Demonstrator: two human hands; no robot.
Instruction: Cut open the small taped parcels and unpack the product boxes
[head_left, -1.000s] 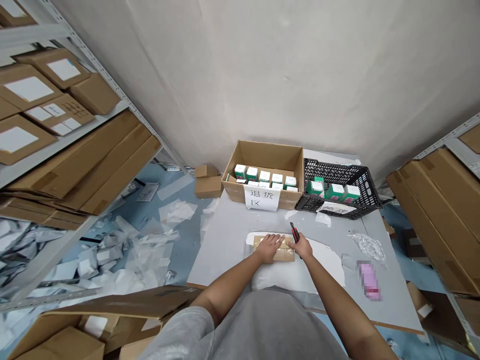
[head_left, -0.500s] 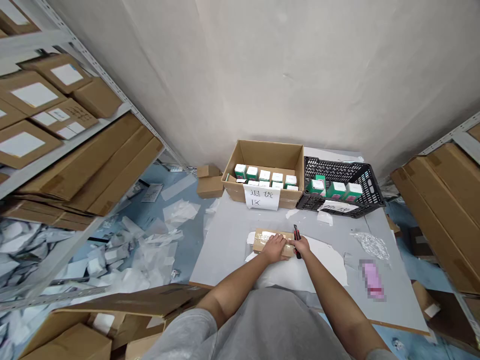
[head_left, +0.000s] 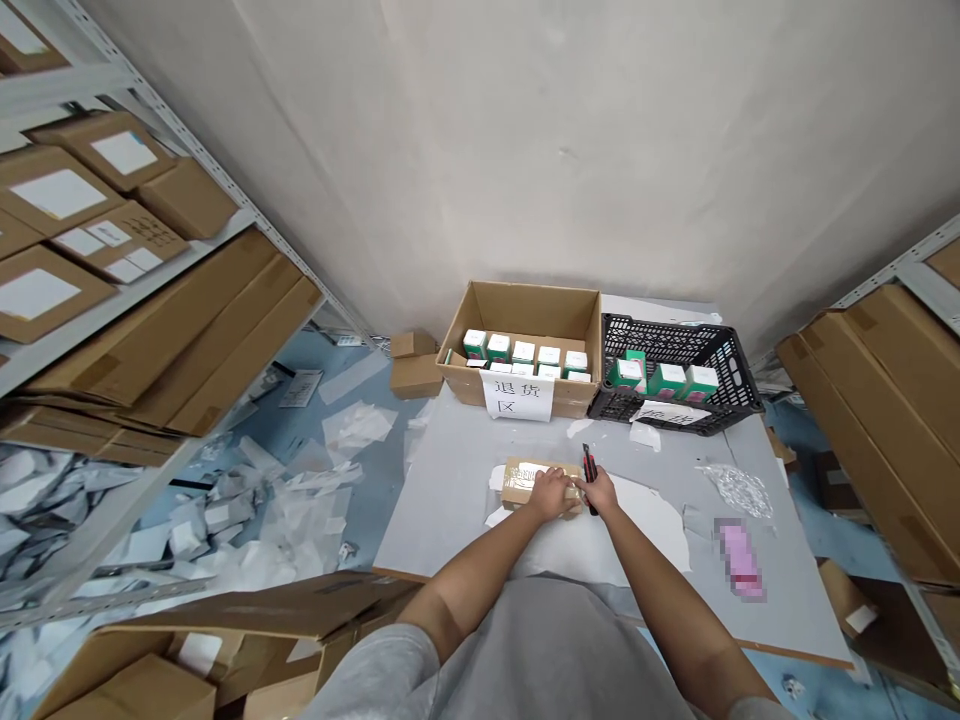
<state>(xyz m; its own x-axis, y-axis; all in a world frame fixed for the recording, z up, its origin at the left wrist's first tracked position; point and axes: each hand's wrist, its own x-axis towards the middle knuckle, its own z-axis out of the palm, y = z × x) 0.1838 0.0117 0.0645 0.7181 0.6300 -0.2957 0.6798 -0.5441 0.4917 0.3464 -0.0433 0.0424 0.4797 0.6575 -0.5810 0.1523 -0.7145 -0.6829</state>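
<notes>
A small taped cardboard box [head_left: 519, 480] with a white label lies on a white sheet [head_left: 645, 530] near the front of the grey table. My left hand [head_left: 551, 493] presses on the right part of the box, its fingers bent over the top. At the box's right end is my right hand [head_left: 598, 492], closed round a red and black utility knife [head_left: 589, 465], whose front end points away from me. The fingertips of my right hand are close to the box's edge; whether they grip it too is hidden.
Behind the box stand an open carton [head_left: 540, 300] and a black crate [head_left: 667, 335], both holding green-and-white boxes. Bubble wrap [head_left: 739, 490] and a blurred pink item [head_left: 741, 560] lie to the right. Shelves with cartons flank the table.
The whole view has shifted slightly. My hands stay at the box's right end, and the knife remains in my right hand with its angle barely changed.
</notes>
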